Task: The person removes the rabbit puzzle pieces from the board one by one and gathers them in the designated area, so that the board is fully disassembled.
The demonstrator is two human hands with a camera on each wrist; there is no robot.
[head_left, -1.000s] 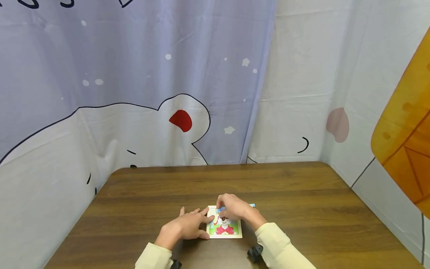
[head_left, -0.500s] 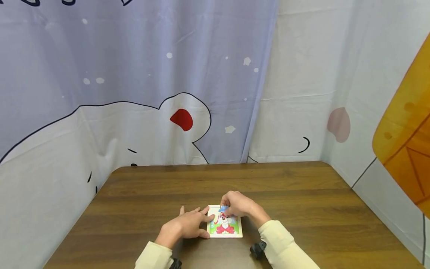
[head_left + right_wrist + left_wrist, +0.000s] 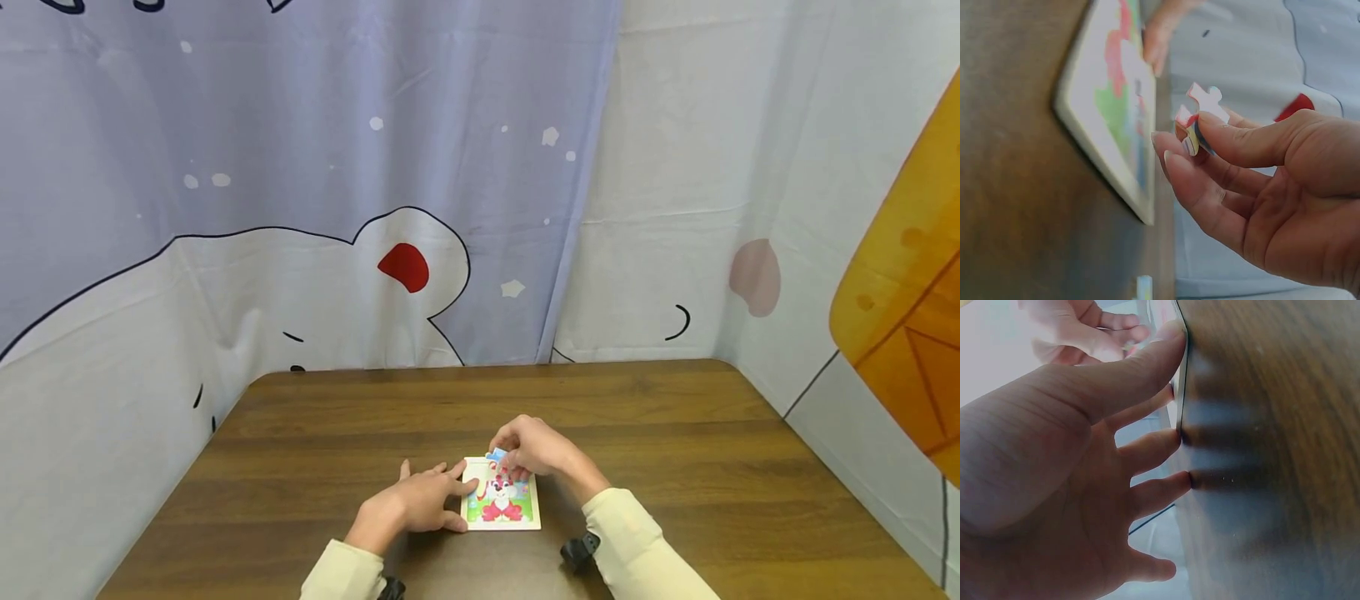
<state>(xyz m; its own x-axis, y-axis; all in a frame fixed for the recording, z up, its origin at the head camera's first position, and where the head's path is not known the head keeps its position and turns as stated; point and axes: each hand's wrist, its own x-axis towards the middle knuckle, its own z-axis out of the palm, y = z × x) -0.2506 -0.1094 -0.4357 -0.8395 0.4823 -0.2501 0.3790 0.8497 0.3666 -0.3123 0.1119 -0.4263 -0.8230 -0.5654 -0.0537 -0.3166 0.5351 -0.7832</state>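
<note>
My left hand (image 3: 416,502) rests at the left side of a small jigsaw puzzle board (image 3: 501,527), fingers spread. Its thumb touches the near left edge, and its index finger lies over the frame. A red-and-white cartoon animal on green shows on the board. Above the far edge, my right hand (image 3: 531,448) pinches a jigsaw piece (image 3: 1213,106) between thumb and fingers. The piece is tilted and clear of the board in the right wrist view; blue shows on it in the head view. Whether a second piece overlaps it, I cannot tell.
A small light-blue piece (image 3: 1144,287) lies on the tabletop beyond the board in the right wrist view. The brown wooden table (image 3: 337,417) reaches back to a printed curtain (image 3: 300,167). Dark wrist cameras (image 3: 580,550) are strapped at both sleeves.
My right hand has shifted slightly right and away from me, rising off the board with the pinched piece. More of the picture shows now. The left hand has stayed in place.
</note>
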